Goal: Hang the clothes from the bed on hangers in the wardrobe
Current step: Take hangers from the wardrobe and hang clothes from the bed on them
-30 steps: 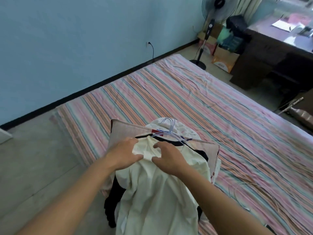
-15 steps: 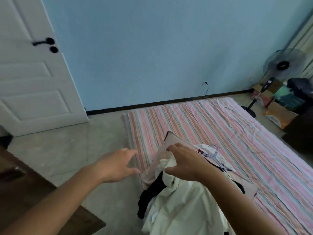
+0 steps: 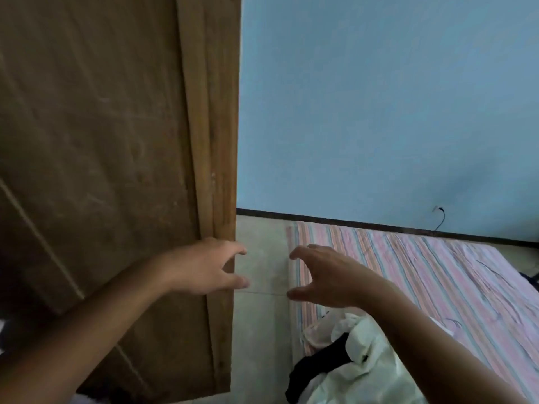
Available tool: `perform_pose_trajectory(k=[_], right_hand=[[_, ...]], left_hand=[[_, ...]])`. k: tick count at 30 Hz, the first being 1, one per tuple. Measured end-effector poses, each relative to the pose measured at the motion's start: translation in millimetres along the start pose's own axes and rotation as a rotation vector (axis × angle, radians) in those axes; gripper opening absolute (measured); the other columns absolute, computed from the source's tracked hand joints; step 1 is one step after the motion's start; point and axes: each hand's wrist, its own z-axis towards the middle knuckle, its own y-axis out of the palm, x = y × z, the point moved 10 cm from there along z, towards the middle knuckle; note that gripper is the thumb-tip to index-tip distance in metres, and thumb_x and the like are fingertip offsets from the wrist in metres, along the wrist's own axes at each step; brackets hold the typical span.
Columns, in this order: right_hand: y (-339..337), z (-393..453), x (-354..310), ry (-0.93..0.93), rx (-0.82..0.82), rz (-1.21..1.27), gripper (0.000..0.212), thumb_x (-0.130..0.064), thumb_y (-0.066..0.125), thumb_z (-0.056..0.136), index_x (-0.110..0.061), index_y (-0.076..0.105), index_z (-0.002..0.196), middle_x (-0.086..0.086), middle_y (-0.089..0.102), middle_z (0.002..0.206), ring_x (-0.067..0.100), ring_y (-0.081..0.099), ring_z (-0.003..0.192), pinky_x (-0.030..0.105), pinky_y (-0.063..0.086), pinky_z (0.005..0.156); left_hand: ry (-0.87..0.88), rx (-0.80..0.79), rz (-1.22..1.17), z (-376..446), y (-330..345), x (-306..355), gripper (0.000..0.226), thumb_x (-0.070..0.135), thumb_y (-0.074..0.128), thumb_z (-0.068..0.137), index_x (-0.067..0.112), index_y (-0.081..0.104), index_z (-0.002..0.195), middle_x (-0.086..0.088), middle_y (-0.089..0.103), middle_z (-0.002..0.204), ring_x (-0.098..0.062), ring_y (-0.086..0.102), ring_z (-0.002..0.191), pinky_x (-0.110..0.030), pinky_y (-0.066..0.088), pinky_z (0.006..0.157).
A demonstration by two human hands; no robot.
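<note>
— None of the clothes are hung yet, as far as I can judge. Both my hands are empty. My left hand [image 3: 208, 268] floats in front of the edge of the tall brown wooden wardrobe door [image 3: 116, 170], fingers spread and loosely bent, gripping nothing; whether it touches the wood, I cannot tell. My right hand [image 3: 323, 272] hovers above the pale tiled floor [image 3: 259, 316] at the near corner of the low bed with the pink-and-blue striped sheet [image 3: 423, 272], also spread and curved like a claw, holding nothing.

— And the clothes themselves?

— They lie in a heap at the near corner of the bed, under my right forearm: a cream-white soft cotton garment [image 3: 364, 371] on top, a black cloth piece [image 3: 318, 365] drooping toward the floor beside it, and a pale pink bit [image 3: 316, 335] tucked behind. No hanger shows clearly from here.

— So what remains?

— Nearly everything, I reckon: getting the wardrobe open, then carrying each piece over and hanging it. The wardrobe's inside is hidden from me.

— Any brands or labels to read?

— No writing anywhere that I can make out. On the plain blue wall [image 3: 379, 97] there is only a small white socket with a black cable [image 3: 440, 218].
</note>
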Motion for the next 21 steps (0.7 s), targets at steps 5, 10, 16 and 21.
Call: perform_pose_trajectory(k=[5,10,16,21], right_hand=[[-9,12,-70,-0.122,-0.006,-0.030,0.070,-0.049,0.070,0.087,-0.028,0.038,0.146,-0.004,0.045,0.150,0.018,0.046,0.133,0.036,0.041,0.107],[-19,21,-131,-0.273,-0.006,-0.062,0.059,-0.045,0.069,0.089,-0.027,0.047,0.140,-0.006,0.052,0.143,0.016,0.052,0.126,0.031,0.045,0.099],[-22,39,-188,-0.424,-0.016,-0.068,0.058,-0.043,0.067,0.092,-0.027,0.044,0.143,-0.004,0.056,0.137,0.017,0.059,0.117,0.033,0.052,0.095],[-25,54,-222,-0.525,-0.011,-0.088,0.059,-0.041,0.066,0.092,-0.026,0.042,0.144,-0.001,0.057,0.136,0.017,0.059,0.114,0.034,0.051,0.096]], left_hand=[[-0.087,0.068,-0.010,-50,-22,-34,0.068,0.057,0.059,0.088,0.036,0.033,0.148,0.008,0.042,0.149,-0.009,0.049,0.125,-0.027,0.047,0.094],[-0.221,0.151,-0.039,-90,-38,-72,0.073,0.058,0.060,0.088,0.036,0.029,0.150,0.010,0.034,0.155,-0.010,0.040,0.136,-0.033,0.042,0.105],[-0.371,0.254,-0.110,-132,-54,-111,0.082,0.057,0.066,0.084,0.035,0.026,0.152,0.010,0.033,0.156,-0.012,0.039,0.137,-0.037,0.040,0.109],[-0.477,0.314,-0.148,-170,-59,-134,0.081,0.055,0.064,0.085,0.033,0.024,0.152,0.008,0.030,0.156,-0.012,0.039,0.137,-0.038,0.041,0.109]])
